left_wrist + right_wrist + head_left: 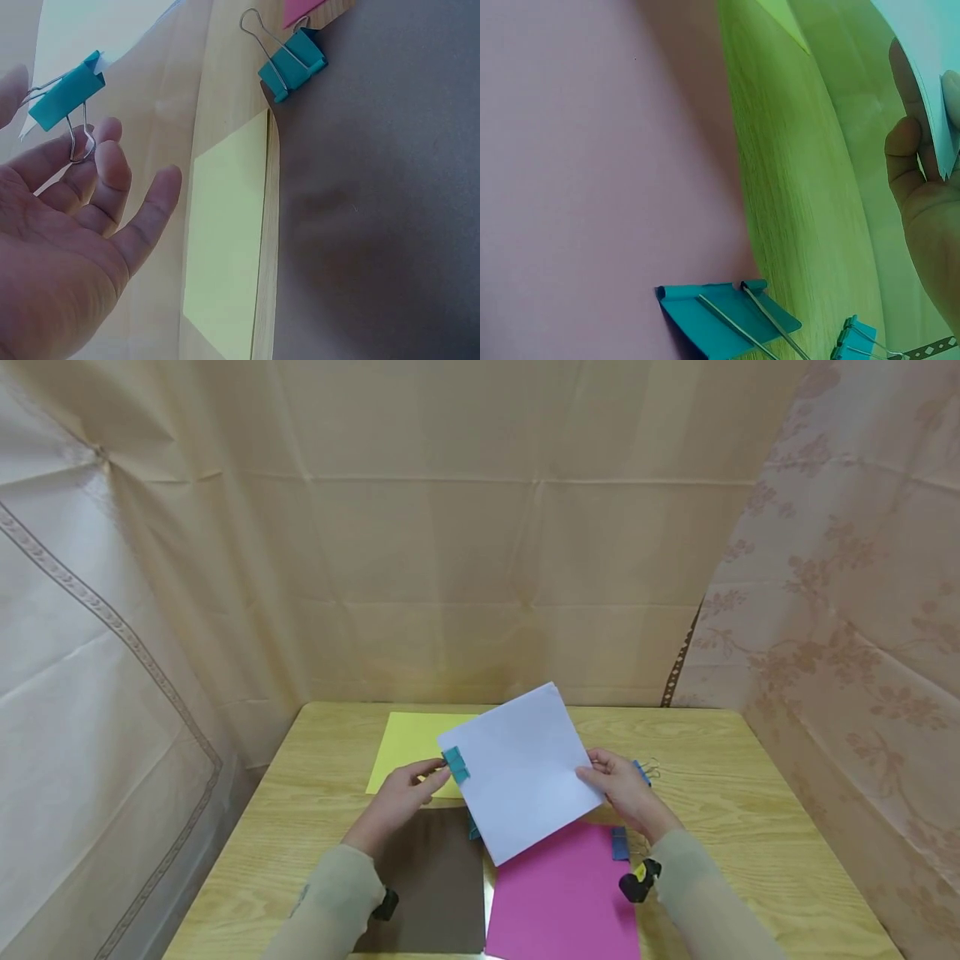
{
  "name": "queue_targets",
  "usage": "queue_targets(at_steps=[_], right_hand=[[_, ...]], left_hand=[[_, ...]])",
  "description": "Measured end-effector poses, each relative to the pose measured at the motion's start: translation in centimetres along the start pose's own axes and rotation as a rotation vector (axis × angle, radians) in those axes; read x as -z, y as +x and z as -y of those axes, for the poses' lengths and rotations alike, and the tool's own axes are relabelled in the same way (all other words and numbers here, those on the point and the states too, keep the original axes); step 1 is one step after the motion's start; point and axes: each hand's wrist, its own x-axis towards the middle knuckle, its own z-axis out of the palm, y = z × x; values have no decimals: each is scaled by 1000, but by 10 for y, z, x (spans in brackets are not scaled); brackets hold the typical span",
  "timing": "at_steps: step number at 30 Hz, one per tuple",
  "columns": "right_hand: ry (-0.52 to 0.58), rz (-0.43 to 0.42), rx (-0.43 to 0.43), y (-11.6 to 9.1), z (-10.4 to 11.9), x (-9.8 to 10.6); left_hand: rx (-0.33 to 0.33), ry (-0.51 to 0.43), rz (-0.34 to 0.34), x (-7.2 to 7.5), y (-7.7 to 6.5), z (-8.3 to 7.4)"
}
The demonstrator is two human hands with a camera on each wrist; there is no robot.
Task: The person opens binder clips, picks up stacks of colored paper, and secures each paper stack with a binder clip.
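A stack of white paper (525,768) is held tilted above the table, between my two hands. A teal binder clip (455,764) bites its left edge. My left hand (405,797) has thumb and fingers at the clip's wire handles, which stand apart in the left wrist view. With thumb on top and fingers beneath, my right hand (628,789) pinches the stack's right edge. Below lie a dark brown sheet (435,885) and a pink sheet (570,893). A second teal binder clip (294,66) sits on the brown sheet's corner.
Yellow paper (412,743) lies at the back left, partly hidden by the white stack. A blue binder clip (620,843) grips the pink sheet's right corner. Another blue clip (642,772) is behind my right hand. Cloth hangs around the wooden table (720,760).
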Motion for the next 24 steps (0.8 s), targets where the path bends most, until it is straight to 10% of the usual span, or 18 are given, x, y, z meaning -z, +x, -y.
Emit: queue_targets(at_steps=[24], right_hand=[[77, -49, 22, -2, -7, 12]], left_hand=[[-16, 103, -47, 1, -6, 9]])
